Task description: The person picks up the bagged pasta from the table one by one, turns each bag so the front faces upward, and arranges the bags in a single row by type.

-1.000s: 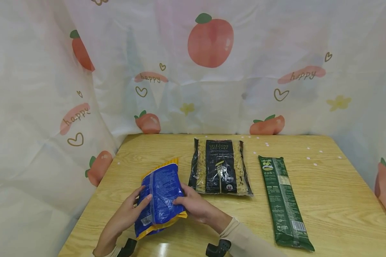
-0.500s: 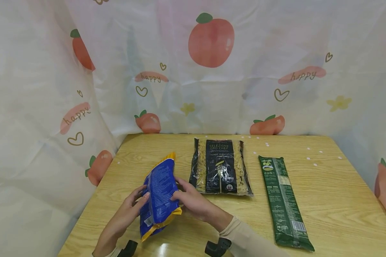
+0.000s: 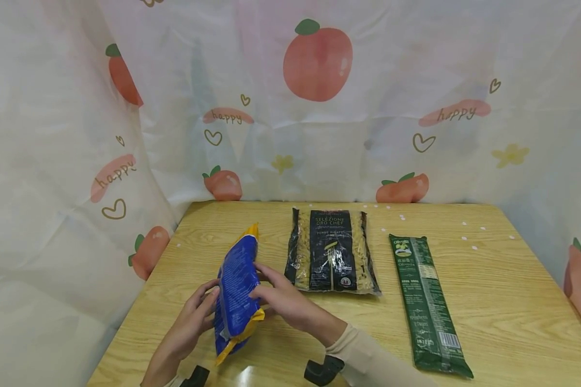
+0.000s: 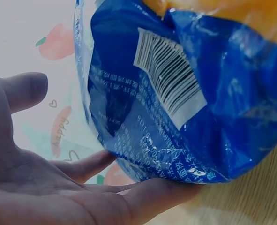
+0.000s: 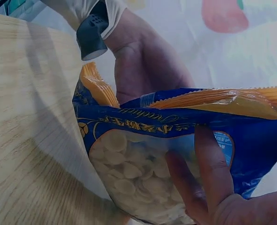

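Note:
Above the left part of the table, a blue pasta bag (image 3: 236, 290) with orange ends stands tilted on its edge between both hands. My right hand (image 3: 290, 303) grips its right side, thumb on the printed back and fingers across the clear window, where pale shell-like pasta (image 5: 129, 173) shows in the right wrist view. On the other side, my left hand (image 3: 186, 322) supports the bag with extended fingers. The left wrist view shows its thumb apart from the bag (image 4: 115, 93) and its fingers touching the underside, near the barcode.
A black penne packet (image 3: 331, 252) with clear sides lies behind my right hand. To the right lies a long green spaghetti packet (image 3: 428, 306). Small white spots dot the wooden table (image 3: 508, 301). A fruit-printed curtain (image 3: 319, 150) encloses the back and sides.
The blue bag has turned from facing up toward a steeper, edge-on stance, its right side swinging left. My right hand has moved slightly left with it. The other packets stay put.

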Available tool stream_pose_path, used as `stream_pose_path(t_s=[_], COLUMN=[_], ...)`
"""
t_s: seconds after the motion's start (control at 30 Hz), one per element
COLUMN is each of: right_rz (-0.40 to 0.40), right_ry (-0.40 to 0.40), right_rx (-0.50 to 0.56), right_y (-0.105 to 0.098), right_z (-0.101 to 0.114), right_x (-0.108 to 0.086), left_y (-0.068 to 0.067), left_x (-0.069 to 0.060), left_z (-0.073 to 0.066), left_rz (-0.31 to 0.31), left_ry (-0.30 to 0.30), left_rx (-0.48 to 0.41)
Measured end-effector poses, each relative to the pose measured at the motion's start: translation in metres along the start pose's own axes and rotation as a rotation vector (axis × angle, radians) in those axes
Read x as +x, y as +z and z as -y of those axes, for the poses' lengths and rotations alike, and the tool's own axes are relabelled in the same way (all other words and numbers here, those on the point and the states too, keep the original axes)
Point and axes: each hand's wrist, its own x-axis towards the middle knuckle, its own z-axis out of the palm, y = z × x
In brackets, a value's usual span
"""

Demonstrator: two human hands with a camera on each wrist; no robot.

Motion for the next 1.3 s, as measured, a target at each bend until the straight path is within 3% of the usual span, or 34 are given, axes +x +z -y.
stream_pose_path(t_s=[0.4,0.77,1.03,1.3], right_rz=[0.052,0.141,0.157,0.205], right_ry=[-0.015,-0.012,-0.017,-0.068], right_rx=[-0.017,-0.027,-0.026,-0.097], right_y=[0.008,0.013,0.019,0.026], right_z=[0.003,0.001,-0.004,-0.008], right_x=[0.002,0.002,0.003,0.005], left_y=[0.001,0.003,0.002,0.002], left_x=[-0.001,-0.002,-0.006,-0.011], left_z=[0.002,0.005,0.006,0.004], left_rz=[0.049,0.042,0.056,0.062], left_ry=[-0.043,-0.083,-0.068,-0.062], left_rx=[-0.033,-0.087,-0.135,-0.097])
